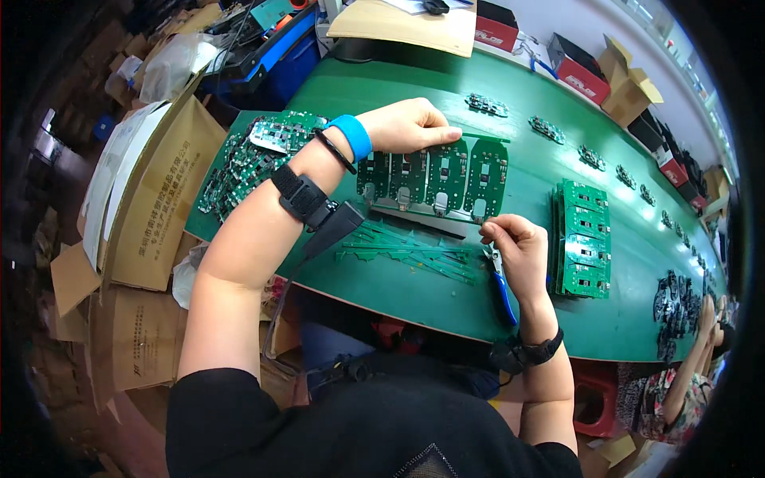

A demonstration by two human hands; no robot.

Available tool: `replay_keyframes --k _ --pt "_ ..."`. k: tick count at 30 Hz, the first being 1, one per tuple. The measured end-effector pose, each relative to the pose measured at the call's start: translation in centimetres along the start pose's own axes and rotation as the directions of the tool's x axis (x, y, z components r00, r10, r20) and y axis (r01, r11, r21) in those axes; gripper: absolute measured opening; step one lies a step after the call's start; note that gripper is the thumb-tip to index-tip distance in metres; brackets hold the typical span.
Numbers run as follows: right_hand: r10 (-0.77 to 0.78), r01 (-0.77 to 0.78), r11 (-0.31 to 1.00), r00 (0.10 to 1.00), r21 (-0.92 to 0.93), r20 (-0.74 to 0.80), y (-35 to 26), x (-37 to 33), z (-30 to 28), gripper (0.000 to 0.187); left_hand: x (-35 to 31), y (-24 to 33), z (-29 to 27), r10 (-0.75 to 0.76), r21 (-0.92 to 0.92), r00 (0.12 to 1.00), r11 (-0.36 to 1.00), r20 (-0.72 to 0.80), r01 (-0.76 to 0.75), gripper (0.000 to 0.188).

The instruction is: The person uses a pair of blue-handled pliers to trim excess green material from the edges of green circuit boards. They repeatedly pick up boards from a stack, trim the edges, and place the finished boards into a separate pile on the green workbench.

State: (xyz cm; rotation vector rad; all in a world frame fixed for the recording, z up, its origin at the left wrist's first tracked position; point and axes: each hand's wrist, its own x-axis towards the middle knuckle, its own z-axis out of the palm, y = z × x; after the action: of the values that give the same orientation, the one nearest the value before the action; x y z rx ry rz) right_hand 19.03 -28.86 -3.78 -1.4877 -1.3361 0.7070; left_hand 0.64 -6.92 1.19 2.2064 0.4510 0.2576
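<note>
A green circuit board panel [448,177], made of several joined boards, is tilted above the table in front of me. My left hand [418,127] is closed on its upper edge, thumb along the top. At the panel's lower right corner, the fingers of my right hand [519,243] are pinched together on the edge. Blue-handled cutters [500,291] sit just under the right hand, jaws close to the fingers; whether the palm touches them is unclear. Below the panel, thin green board strips [414,253] lie in a loose heap.
Left of my forearm is a pile of loose circuit boards [243,171]. A stack of panels [582,239] stands to the right. Small groups of boards [547,129] line the far side of the green table [382,88]. A cardboard box [151,207] flanks the table; another person's hand [708,315] is far right.
</note>
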Motion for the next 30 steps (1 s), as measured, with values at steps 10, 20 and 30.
replay_keyframes --k 10,20,30 --pt "-0.515 0.498 0.793 0.856 -0.350 0.049 -0.2 -1.7 0.8 0.012 -0.4 -0.6 0.6 -0.156 -0.023 0.988 0.987 0.018 0.156 0.058" --pt "-0.680 0.542 0.423 0.720 -0.726 0.140 -3.6 0.0 0.7 0.041 -1.1 -1.5 -0.5 -0.108 0.021 0.994 0.994 -0.028 0.108 0.052" --pt "-0.535 0.502 0.723 0.842 -0.474 0.075 -2.3 5.2 2.0 0.012 -3.9 0.6 -1.5 -0.032 -0.073 0.999 0.997 -0.006 0.031 0.061"
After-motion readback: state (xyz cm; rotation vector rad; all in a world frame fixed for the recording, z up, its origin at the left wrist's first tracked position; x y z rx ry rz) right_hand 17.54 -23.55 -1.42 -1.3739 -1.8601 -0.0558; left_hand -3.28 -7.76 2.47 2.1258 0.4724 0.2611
